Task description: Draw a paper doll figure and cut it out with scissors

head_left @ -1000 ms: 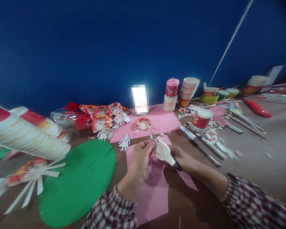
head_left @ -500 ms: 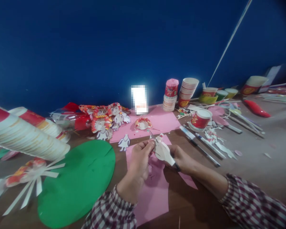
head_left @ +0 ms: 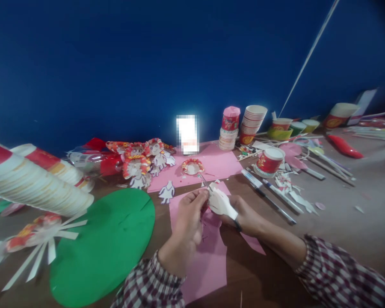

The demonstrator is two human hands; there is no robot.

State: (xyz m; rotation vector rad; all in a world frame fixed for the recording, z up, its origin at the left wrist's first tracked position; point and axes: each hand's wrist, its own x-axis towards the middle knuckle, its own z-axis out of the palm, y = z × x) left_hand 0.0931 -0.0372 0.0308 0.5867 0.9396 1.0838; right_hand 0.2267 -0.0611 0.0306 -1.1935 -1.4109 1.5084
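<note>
My left hand [head_left: 191, 214] pinches a small white paper piece [head_left: 221, 202] between thumb and fingers, above pink paper sheets. My right hand [head_left: 242, 214] is wrapped round a pair of scissors [head_left: 205, 182]; a dark handle shows under the paper and the metal blades point away from me beside my left thumb. The paper covers much of the scissors, so how far the blades are apart cannot be told. A white paper dress-shaped cutout [head_left: 167, 192] with dark outlines lies left of my hands. Behind them sits a cup-rim ring [head_left: 193, 167] in red and yellow.
Paper dolls [head_left: 136, 164] are piled left of the pink sheet [head_left: 218, 160]. A green oval sheet [head_left: 105, 248] and stacked paper cups [head_left: 35, 184] lie on the left. Markers [head_left: 271, 199], paper scraps [head_left: 298, 199] and a red cup [head_left: 269, 161] are on the right.
The white paper in my left hand has turned slightly, showing more of its bright face. Both hands stay in nearly the same place, with the scissors still in the right.
</note>
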